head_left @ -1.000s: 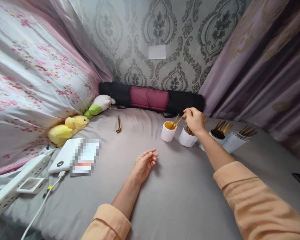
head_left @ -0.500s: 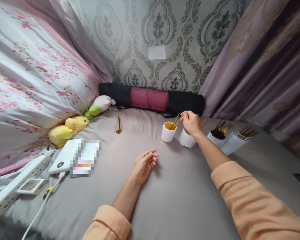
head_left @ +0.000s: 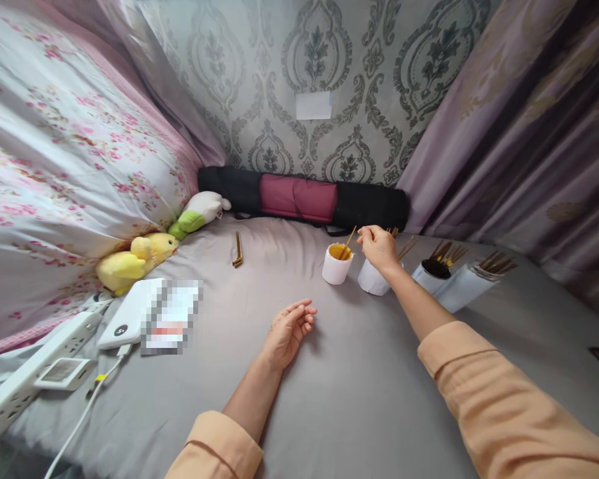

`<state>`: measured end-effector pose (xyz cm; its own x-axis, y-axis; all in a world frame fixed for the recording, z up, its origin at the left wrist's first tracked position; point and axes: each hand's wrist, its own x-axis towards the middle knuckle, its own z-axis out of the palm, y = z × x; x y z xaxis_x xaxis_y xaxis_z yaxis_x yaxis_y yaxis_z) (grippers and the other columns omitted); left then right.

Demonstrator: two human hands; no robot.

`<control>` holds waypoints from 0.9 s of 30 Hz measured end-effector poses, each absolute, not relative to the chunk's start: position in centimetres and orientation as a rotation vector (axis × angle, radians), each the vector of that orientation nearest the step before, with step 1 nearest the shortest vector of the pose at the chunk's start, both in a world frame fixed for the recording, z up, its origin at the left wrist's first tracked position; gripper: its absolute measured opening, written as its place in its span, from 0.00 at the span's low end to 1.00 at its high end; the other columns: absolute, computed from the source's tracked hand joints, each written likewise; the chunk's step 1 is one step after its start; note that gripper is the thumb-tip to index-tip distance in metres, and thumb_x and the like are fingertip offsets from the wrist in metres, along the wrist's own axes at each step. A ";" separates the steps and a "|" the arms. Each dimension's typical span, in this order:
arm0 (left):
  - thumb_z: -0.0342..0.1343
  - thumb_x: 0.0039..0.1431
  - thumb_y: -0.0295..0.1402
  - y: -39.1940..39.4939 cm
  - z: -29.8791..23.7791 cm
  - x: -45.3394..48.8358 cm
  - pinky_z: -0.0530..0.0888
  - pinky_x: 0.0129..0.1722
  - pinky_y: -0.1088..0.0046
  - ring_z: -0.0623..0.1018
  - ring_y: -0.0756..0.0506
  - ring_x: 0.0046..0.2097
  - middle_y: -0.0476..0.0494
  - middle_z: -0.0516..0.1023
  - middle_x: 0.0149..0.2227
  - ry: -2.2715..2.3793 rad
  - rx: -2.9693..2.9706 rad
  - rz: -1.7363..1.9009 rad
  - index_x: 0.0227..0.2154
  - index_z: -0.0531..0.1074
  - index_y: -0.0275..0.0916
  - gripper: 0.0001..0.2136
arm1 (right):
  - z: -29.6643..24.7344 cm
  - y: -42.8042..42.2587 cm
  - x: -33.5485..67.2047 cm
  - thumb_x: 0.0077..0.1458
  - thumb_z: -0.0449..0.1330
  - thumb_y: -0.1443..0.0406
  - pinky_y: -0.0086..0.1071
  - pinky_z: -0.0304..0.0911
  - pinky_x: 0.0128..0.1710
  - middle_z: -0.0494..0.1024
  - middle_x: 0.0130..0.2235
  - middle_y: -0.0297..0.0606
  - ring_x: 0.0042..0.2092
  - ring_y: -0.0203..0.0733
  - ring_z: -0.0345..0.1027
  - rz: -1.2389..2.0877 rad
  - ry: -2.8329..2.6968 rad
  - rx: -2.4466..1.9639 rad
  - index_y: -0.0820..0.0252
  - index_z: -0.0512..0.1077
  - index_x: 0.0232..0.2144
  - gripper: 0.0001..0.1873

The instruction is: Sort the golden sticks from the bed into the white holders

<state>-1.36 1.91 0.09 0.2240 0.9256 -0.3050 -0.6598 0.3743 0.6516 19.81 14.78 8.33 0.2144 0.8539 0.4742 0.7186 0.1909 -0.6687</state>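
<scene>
My right hand (head_left: 379,249) hovers over the second white cup (head_left: 373,278), hiding much of its mouth. Its fingertips point left, slightly apart, and no stick shows between them. Just left of them stands a white cup with a yellow inside (head_left: 336,267), where thin yellow-brown sticks (head_left: 348,242) lean against the rim. More stick tips (head_left: 393,231) poke up behind my right hand. Resting on the grey sheet (head_left: 369,372), my left hand (head_left: 288,332) lies palm inward, its fingers loosely bent and holding nothing.
Right of my right hand stand a dark-mouthed cup (head_left: 433,271) and a tilted pale container (head_left: 469,286), both with sticks. A bent bundle of brown sticks (head_left: 237,250) lies back left. Plush toys (head_left: 137,259), a power bank (head_left: 132,313) and a power strip (head_left: 40,372) line the left.
The yellow stick that my right fingers held over the yellow-lined cup has left their grip and now leans inside that cup. My left hand has stayed still.
</scene>
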 end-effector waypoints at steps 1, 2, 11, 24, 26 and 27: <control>0.55 0.50 0.26 1.9 0.1 -1.4 0.68 0.26 0.79 0.71 0.54 0.27 0.39 0.74 0.31 0.738 0.429 1.140 0.38 0.69 0.29 0.11 | 8.3 14.8 19.8 0.53 0.46 0.62 0.29 0.60 0.31 0.75 0.25 0.37 0.27 0.36 0.67 0.189 -1.537 -1.558 0.62 0.71 0.30 0.15; 0.55 0.50 0.25 1.9 0.1 -1.4 0.68 0.26 0.79 0.71 0.54 0.27 0.39 0.74 0.31 0.740 0.429 1.139 0.38 0.69 0.29 0.11 | 8.2 14.9 19.8 0.53 0.46 0.62 0.29 0.60 0.32 0.76 0.26 0.37 0.27 0.36 0.67 0.194 -1.537 -1.559 0.62 0.71 0.31 0.15; 0.55 0.49 0.26 2.0 0.0 -1.4 0.68 0.26 0.79 0.71 0.54 0.27 0.40 0.74 0.31 0.735 0.431 1.137 0.37 0.70 0.29 0.11 | 7.5 15.7 19.6 0.54 0.46 0.61 0.29 0.60 0.26 0.76 0.27 0.37 0.21 0.33 0.65 0.290 -1.549 -1.579 0.62 0.71 0.32 0.16; 0.56 0.49 0.26 2.1 -0.1 -1.4 0.68 0.26 0.79 0.71 0.54 0.27 0.39 0.74 0.31 0.725 0.430 1.140 0.37 0.70 0.30 0.11 | 7.8 16.4 18.7 0.54 0.46 0.65 0.26 0.60 0.24 0.76 0.29 0.36 0.20 0.31 0.65 0.364 -1.607 -1.579 0.62 0.70 0.33 0.13; 0.56 0.49 0.27 2.1 -0.1 -1.4 0.68 0.26 0.79 0.71 0.54 0.27 0.39 0.74 0.31 0.723 0.434 1.146 0.37 0.70 0.29 0.11 | 7.8 16.5 18.5 0.54 0.46 0.65 0.26 0.60 0.24 0.77 0.30 0.37 0.20 0.31 0.65 0.386 -1.620 -1.575 0.62 0.69 0.35 0.13; 0.55 0.49 0.27 2.1 -0.1 -1.4 0.68 0.26 0.79 0.71 0.54 0.27 0.39 0.74 0.31 0.722 0.435 1.146 0.37 0.70 0.29 0.11 | 7.8 16.6 18.5 0.54 0.46 0.65 0.26 0.60 0.25 0.77 0.31 0.37 0.20 0.31 0.65 0.390 -1.627 -1.573 0.62 0.69 0.36 0.13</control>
<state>-1.39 2.05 -0.12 0.2270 0.9292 -0.2918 -0.6646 0.3668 0.6510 18.46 16.58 7.77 0.1172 0.9343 0.3367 0.6803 0.1715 -0.7126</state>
